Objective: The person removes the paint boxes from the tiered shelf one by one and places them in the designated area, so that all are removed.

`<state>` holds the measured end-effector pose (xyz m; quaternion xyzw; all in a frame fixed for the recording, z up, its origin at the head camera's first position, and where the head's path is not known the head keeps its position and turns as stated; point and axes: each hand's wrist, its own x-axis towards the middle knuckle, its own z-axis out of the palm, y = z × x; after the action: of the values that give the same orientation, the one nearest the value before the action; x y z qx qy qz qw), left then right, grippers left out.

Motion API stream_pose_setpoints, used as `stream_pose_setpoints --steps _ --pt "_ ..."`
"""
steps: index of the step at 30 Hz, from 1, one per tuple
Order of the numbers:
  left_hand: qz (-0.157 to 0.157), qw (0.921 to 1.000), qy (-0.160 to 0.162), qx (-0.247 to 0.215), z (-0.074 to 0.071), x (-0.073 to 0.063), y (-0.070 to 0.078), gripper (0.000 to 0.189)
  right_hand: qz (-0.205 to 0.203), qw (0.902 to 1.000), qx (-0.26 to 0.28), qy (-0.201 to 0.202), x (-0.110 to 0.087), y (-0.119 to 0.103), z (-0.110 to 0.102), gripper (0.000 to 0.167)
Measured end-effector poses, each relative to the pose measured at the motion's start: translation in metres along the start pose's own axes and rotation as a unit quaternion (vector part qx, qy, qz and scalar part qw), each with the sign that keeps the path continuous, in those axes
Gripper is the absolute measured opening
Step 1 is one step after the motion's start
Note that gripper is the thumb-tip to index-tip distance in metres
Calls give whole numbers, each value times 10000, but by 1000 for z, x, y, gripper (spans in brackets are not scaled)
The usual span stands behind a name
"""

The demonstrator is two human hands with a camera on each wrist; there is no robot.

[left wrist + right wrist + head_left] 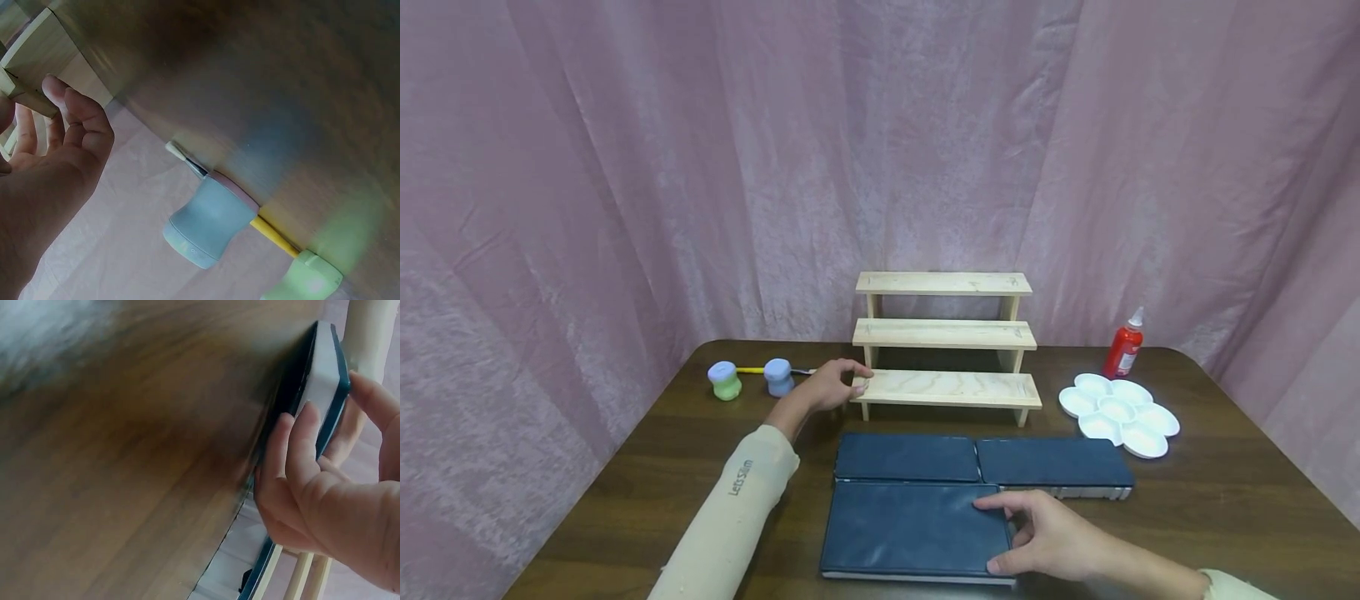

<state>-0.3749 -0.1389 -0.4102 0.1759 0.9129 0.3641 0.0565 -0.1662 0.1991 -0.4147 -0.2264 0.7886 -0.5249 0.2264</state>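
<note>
A three-step wooden display stand [951, 386] is at the back of the table. My left hand [832, 385] grips the left end of its lowest board, thumb and fingers around the plank in the left wrist view. Nearer to me lies a large dark blue book-like item [913, 529] with pale sides. The right hand [1048, 537] holds its right edge, index finger on the cover and thumb by the front corner. In the right wrist view, other fingers [303, 444] touch its white side. Two smaller dark blue flat cases [906, 457] lie behind it, end to end.
Left of the stand are a green-and-lilac jar [725, 381] and a blue jar [778, 377], with a yellow-handled brush [750, 370] behind them. At right sit a white flower-shaped palette [1116, 410] and a red squeeze bottle [1124, 348]. Pink curtains hang behind the table.
</note>
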Motion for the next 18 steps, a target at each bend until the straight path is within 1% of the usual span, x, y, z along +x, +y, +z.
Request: stream_pose_setpoints --steps 6,8,14,17,18 --pt "54 9999 -43 -119 -1 -1 0 28 101 9992 -307 240 2 -1 4 61" --pt "83 9999 -36 -89 -1 -1 -1 28 185 9990 -337 244 2 -2 4 61" --pt "-13 10000 25 -22 -1 -2 -4 28 484 9973 -433 332 2 -4 7 62" --pt "49 9999 36 84 1 -2 -5 28 512 9969 -492 350 2 1 6 64" --pt "94 9999 40 140 1 -2 -5 27 455 9971 -518 318 3 3 5 65"
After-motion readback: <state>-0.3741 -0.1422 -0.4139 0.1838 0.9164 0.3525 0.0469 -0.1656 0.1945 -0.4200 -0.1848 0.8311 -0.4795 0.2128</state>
